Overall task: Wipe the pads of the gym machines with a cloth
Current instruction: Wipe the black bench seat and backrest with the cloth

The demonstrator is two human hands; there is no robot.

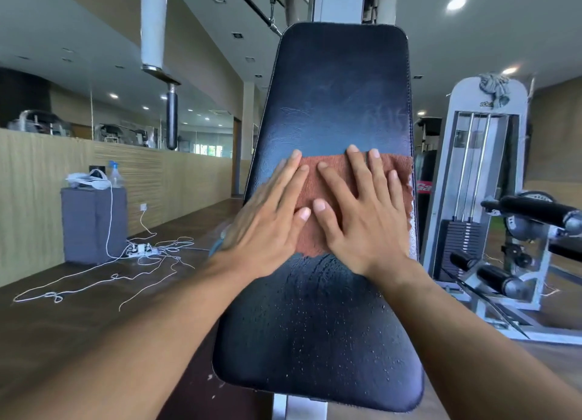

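So we've got the big dark back pad (333, 110) filling the middle of the frame, tilted away from us on its white upright. Spread flat across the middle of it is the rust-coloured cloth (310, 180), and both our hands are on top of it: left hand (267, 218) and right hand (365, 218), fingers straight and splayed, palms pressing the cloth down. Nothing gripped or pinched, just flat pressure. The left hand sits half off the cloth's left edge, partly on bare pad.

Below the cloth the pad is covered in droplets, while the upper part looks smeared and mostly dry, so we'd guess the lower half is still to do.

What could go wrong: with flat palms only, the cloth can bunch up or slide out from under us on that wet vinyl, especially on the right where its frayed edge already hangs past the pad's side. If it slips off there, it drops to the floor. Uneven pressure would also just push the water around and leave streaks.

Around us: a white weight-stack machine (482, 180) at right of the frame with black roller pads (494, 281) low down, close beside our pad but not blocking the wipe. At left, a grey box (94, 224) with a water bottle (114, 174) on top, and loose white cords (148, 255) sprawled over the floor, a tripping risk if we step that way. A white bar with a dark grip (171, 117) hangs in the upper left.
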